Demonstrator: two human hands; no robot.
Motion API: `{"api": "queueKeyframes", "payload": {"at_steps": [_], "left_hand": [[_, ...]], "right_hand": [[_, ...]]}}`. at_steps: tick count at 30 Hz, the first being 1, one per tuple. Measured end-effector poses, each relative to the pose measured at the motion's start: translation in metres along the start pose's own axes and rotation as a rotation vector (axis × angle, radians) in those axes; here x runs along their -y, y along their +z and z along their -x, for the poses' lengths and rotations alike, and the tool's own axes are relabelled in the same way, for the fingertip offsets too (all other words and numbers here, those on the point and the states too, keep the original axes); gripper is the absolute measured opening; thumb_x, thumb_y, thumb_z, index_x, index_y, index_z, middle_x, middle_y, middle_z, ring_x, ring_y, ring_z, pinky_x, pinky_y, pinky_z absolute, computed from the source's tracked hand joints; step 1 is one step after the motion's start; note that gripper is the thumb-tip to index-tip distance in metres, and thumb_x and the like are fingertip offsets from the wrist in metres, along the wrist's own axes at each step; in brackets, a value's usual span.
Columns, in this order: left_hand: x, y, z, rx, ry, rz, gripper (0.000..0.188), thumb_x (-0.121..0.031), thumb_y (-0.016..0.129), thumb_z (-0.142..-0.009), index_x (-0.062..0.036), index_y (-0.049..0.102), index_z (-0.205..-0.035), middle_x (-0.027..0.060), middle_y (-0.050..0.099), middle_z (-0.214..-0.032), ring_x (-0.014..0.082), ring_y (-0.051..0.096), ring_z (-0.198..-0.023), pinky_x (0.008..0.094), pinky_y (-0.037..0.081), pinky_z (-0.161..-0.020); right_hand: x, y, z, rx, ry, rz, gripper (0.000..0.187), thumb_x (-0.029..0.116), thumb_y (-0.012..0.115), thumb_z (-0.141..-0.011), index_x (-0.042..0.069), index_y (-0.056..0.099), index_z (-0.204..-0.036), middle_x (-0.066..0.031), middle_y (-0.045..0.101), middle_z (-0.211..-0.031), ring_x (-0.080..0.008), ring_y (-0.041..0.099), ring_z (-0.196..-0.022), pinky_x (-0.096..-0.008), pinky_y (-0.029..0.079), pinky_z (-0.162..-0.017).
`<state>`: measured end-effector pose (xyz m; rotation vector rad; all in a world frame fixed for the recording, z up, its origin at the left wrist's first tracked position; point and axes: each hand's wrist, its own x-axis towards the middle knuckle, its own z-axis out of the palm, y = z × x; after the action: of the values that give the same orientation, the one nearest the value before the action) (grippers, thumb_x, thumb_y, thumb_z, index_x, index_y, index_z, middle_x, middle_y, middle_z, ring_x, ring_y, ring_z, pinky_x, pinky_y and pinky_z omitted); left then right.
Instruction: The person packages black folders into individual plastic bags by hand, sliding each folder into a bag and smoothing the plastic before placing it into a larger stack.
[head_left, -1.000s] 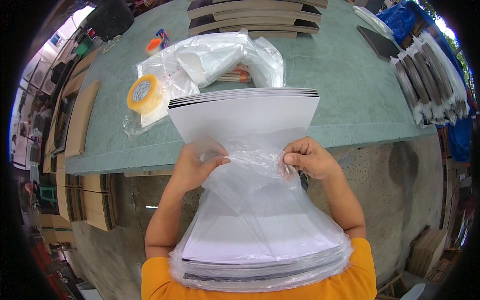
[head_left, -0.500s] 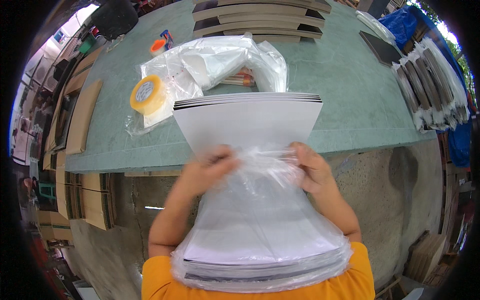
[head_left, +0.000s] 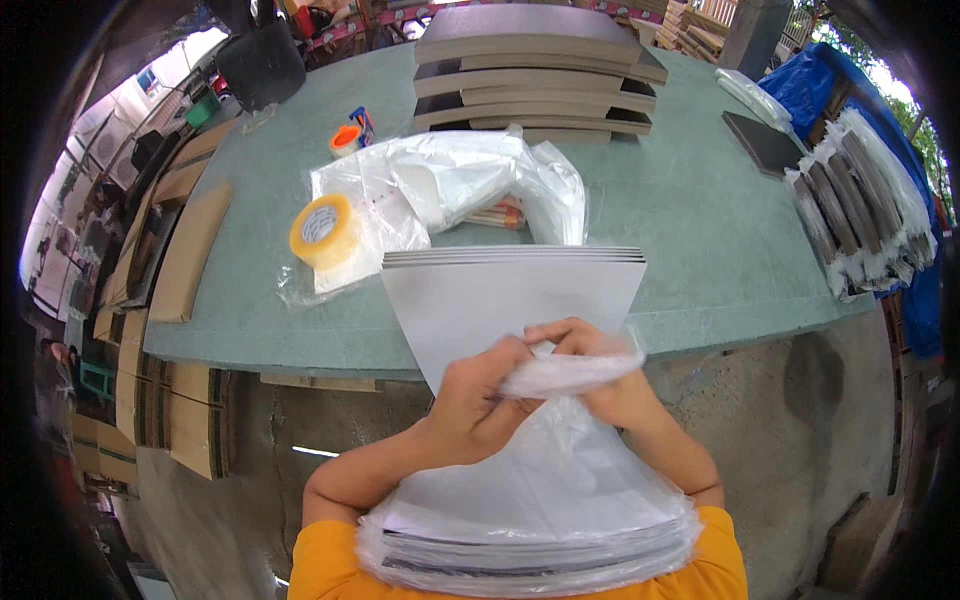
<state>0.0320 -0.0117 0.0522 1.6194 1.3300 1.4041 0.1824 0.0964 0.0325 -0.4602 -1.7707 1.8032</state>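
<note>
A stack of white boards reaches from the table's near edge back to my torso. A clear plastic bag covers its near end, while the far end is bare. My left hand is closed around the bunched mouth of the bag, with thumb and fingers pinching the film. Close beside it, my right hand grips the other side of the same bunched film, partly hidden behind it. The gathered film between the hands is slightly blurred.
Beyond the boards lie a heap of plastic bags, a yellow tape roll and an orange-cored tape dispenser on the green table. Dark boards are stacked at the back. Wrapped bundles stand right; flat cardboard lies left.
My hands have come closer together, and the loose film between them is now bunched into a thick fold. The view has tilted up, so the table things sit lower.
</note>
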Motion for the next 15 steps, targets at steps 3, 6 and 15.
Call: {"api": "queueKeyframes", "payload": {"at_steps": [3,6,15], "left_hand": [[0.026,-0.006,0.000,0.098,-0.188,-0.022,0.012,-0.011,0.051,-0.083,-0.0002,0.048,-0.080,0.0055,0.050,-0.066,0.0088,0.046,-0.059,0.0241,0.039,-0.053],[0.019,-0.020,-0.009,0.059,-0.331,0.737,0.010,-0.009,0.050,-0.083,-0.0007,0.052,-0.088,0.0004,0.053,-0.073,0.0082,0.050,-0.069,0.0226,0.041,-0.063],[0.008,-0.058,0.006,0.650,-0.165,0.738,0.024,-0.018,0.046,-0.085,0.0057,0.052,-0.084,0.0113,0.060,-0.079,0.0168,0.057,-0.072,0.0274,0.044,-0.063]], "right_hand": [[-0.023,-0.008,0.007,0.197,0.230,-0.593,0.026,0.022,0.060,-0.077,0.003,0.055,-0.094,-0.0058,0.059,-0.078,-0.0144,0.055,-0.070,-0.0251,0.044,-0.063],[-0.046,0.000,0.021,0.621,0.100,0.062,0.024,0.024,0.057,-0.080,0.001,0.057,-0.085,-0.0076,0.058,-0.076,-0.0150,0.055,-0.067,-0.0255,0.044,-0.057],[-0.011,-0.029,0.000,1.422,0.054,0.200,0.026,0.025,0.060,-0.073,0.002,0.060,-0.086,-0.0137,0.060,-0.080,-0.0196,0.058,-0.081,-0.0421,0.035,-0.086]]}}
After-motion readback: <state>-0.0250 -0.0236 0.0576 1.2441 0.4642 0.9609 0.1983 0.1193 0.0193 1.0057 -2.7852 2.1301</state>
